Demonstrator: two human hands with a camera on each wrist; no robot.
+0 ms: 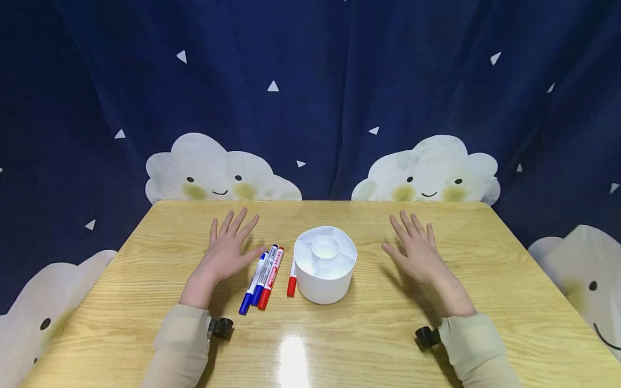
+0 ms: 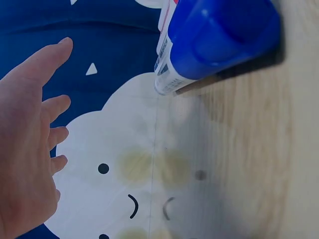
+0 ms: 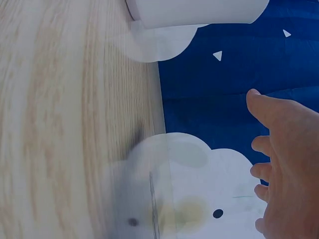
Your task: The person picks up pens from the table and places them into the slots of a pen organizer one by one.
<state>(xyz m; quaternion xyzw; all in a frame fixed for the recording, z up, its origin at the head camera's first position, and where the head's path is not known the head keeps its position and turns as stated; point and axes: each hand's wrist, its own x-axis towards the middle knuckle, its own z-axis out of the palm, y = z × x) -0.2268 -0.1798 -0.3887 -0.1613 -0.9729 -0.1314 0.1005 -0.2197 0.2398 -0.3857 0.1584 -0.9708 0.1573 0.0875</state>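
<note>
A white round holder (image 1: 325, 264) with inner compartments stands at the middle of the wooden table (image 1: 145, 323). Left of it lie two blue markers (image 1: 253, 283) and a red marker (image 1: 271, 278) side by side, and a smaller red marker (image 1: 291, 280) lies against the holder's left side. My left hand (image 1: 227, 251) lies flat on the table with fingers spread, its thumb close to the blue markers. My right hand (image 1: 417, 248) lies flat to the right of the holder, holding nothing. In the left wrist view a blue marker cap (image 2: 219, 35) fills the top.
A dark blue curtain (image 1: 310, 81) with white clouds and triangles hangs behind the table. The table's far edge (image 1: 315, 201) runs just past my fingertips. A glare spot (image 1: 292, 361) shines on the near part of the table.
</note>
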